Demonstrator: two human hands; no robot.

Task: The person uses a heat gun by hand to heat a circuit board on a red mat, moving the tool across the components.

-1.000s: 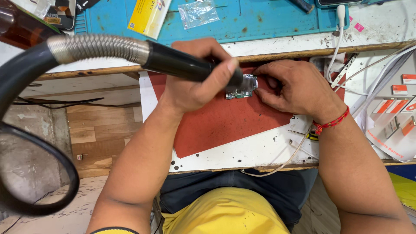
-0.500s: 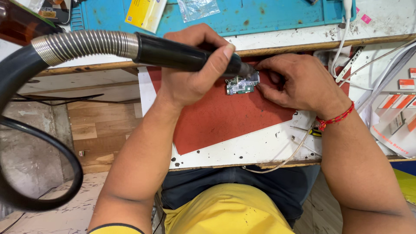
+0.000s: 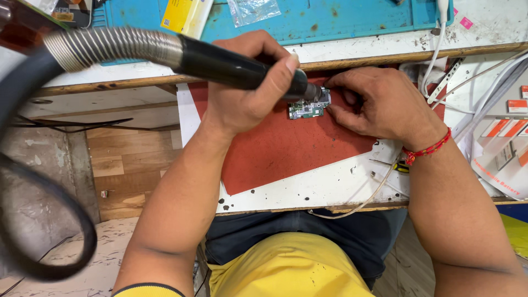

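My left hand [image 3: 247,91] grips the black handle of a hot-air tool [image 3: 231,66], whose ribbed metal hose [image 3: 113,48] runs off to the left into a thick black hose. The nozzle tip points down at a small green circuit board [image 3: 308,108] lying on a red mat [image 3: 280,148]. My right hand [image 3: 379,102] rests on the mat at the board's right edge, fingers curled and touching the board. Whether those fingers pinch a small tool is hidden.
A blue work mat [image 3: 330,19] lies at the back with a yellow packet [image 3: 184,14] and a clear plastic bag [image 3: 253,10] on it. White cables [image 3: 440,49] and orange-and-white boxes [image 3: 506,129] sit at the right. The white bench top [image 3: 330,184] ends above my lap.
The view has shifted slightly. The hot-air nozzle has moved a little closer over the circuit board; my right hand stays at the board's edge.
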